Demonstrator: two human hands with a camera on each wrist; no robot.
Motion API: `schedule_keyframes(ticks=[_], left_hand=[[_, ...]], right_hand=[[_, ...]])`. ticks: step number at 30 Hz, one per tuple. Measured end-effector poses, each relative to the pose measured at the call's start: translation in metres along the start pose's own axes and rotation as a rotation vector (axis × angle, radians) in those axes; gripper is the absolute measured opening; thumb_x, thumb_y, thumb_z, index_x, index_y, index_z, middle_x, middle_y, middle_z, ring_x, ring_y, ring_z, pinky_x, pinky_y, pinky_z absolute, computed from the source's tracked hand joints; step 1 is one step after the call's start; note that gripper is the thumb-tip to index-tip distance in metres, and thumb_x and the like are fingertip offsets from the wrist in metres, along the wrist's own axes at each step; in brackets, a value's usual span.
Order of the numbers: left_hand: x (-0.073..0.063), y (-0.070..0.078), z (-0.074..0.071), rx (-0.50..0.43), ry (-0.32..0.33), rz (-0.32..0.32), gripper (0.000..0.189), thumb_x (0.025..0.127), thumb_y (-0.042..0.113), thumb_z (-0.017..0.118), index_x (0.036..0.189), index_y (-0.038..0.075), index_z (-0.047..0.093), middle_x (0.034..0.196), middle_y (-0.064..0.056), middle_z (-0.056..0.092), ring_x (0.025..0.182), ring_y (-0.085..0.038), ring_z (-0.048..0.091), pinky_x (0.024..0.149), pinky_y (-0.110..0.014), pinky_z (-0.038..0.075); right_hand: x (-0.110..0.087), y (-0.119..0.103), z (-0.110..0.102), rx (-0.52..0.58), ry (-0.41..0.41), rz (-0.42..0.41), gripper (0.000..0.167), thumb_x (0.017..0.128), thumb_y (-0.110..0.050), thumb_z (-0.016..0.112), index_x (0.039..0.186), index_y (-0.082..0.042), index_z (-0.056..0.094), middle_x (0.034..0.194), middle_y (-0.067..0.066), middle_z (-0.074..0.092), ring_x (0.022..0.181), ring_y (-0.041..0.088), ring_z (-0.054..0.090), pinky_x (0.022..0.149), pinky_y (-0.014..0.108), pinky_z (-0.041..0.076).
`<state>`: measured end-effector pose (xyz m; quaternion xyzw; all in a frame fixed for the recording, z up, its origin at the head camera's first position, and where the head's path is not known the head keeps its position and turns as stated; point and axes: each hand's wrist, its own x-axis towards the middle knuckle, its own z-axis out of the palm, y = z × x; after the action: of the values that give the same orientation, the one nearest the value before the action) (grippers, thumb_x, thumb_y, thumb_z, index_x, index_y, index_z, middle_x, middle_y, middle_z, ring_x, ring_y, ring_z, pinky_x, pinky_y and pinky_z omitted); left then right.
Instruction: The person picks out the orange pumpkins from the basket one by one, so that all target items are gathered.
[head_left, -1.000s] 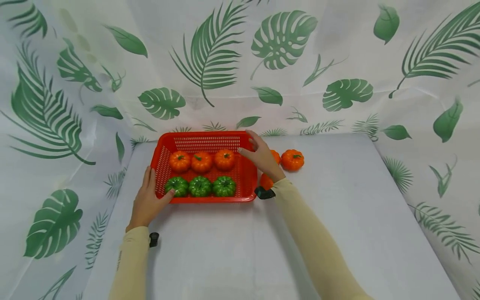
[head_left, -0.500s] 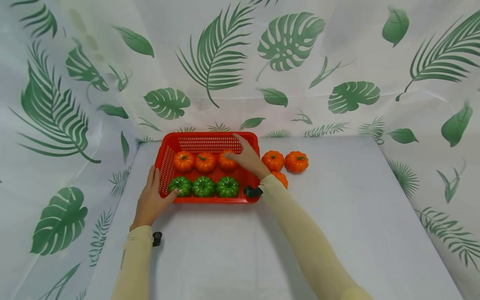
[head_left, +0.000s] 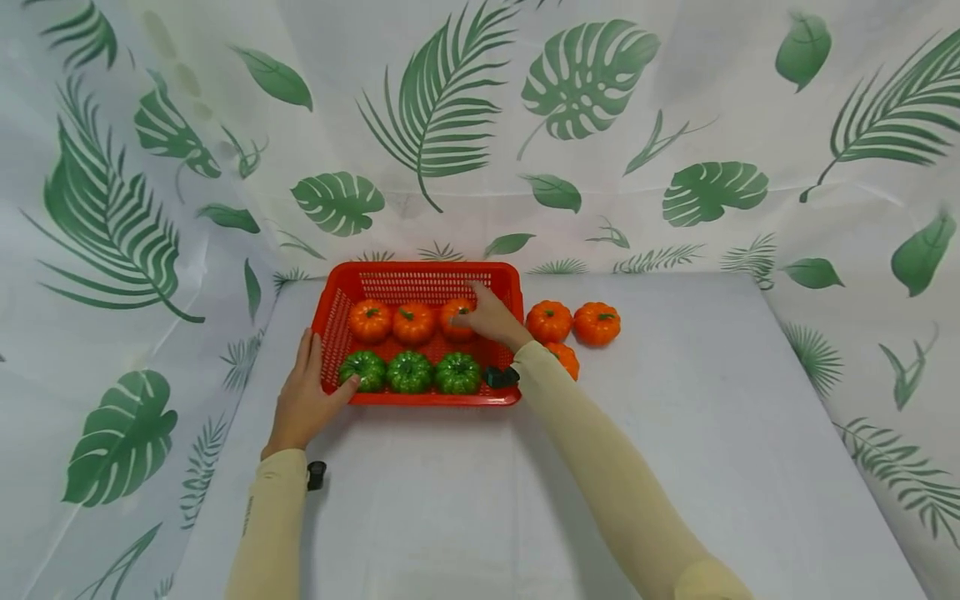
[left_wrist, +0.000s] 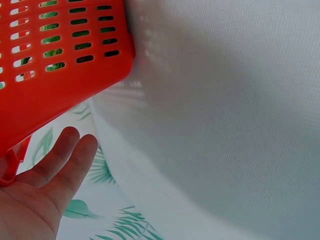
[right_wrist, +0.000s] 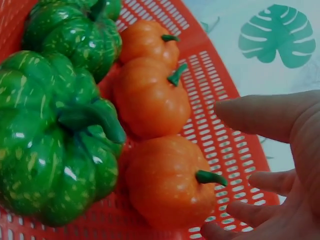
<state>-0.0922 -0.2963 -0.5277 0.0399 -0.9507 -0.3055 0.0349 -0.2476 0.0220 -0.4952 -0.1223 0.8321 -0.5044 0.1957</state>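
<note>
In the head view a red plastic basket [head_left: 420, 400] holds a back row of orange pumpkins [head_left: 414, 323] and a front row of green pumpkins [head_left: 409, 372]. My left hand [head_left: 303, 408] rests at its front left corner, thumb over the rim. The left wrist view shows straight fingers [left_wrist: 70, 165] along the outside; the thumb is hidden there. Over the basket's right part, my right hand [head_left: 492, 319] is beside the rightmost orange pumpkin [head_left: 453, 323]. In the right wrist view its thumb [right_wrist: 260, 117] and fingers are spread, apart from that pumpkin [right_wrist: 167, 182], holding nothing.
Right of the basket lie three more orange pumpkins, one at the back [head_left: 550, 321], one farther right [head_left: 597, 323] and one nearer [head_left: 564, 359], partly behind my right sleeve [head_left: 600, 442]. Leaf-printed cloth [head_left: 465, 208] stands behind the white table [head_left: 712, 400].
My right hand has moved left from the basket's right rim to beside the rightmost orange pumpkin inside. My left hand has stayed at the corner. The view has shifted slightly.
</note>
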Motion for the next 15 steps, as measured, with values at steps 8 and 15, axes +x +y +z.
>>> schedule_keyframes(ticks=[8,15], left_hand=[[0.001,0.002,0.001,0.0,-0.012,-0.012,0.107,0.099,0.051,0.069,0.172,0.004,0.007,0.18,-0.01,0.0,0.152,-0.055,0.031,0.116,-0.073,0.031],[-0.002,0.004,-0.004,0.009,-0.033,-0.034,0.108,0.1,0.055,0.066,0.172,0.006,0.004,0.18,-0.007,-0.004,0.153,-0.055,0.029,0.117,-0.072,0.029]], right_hand=[[0.004,0.006,0.008,-0.008,-0.016,0.054,0.085,0.095,-0.014,0.077,0.165,0.002,0.031,0.167,0.02,0.038,0.149,0.037,0.041,0.124,0.051,0.033],[0.011,0.008,0.012,-0.062,-0.018,0.036,0.08,0.093,-0.005,0.077,0.163,0.0,0.039,0.165,0.02,0.041,0.147,0.037,0.042,0.122,0.051,0.037]])
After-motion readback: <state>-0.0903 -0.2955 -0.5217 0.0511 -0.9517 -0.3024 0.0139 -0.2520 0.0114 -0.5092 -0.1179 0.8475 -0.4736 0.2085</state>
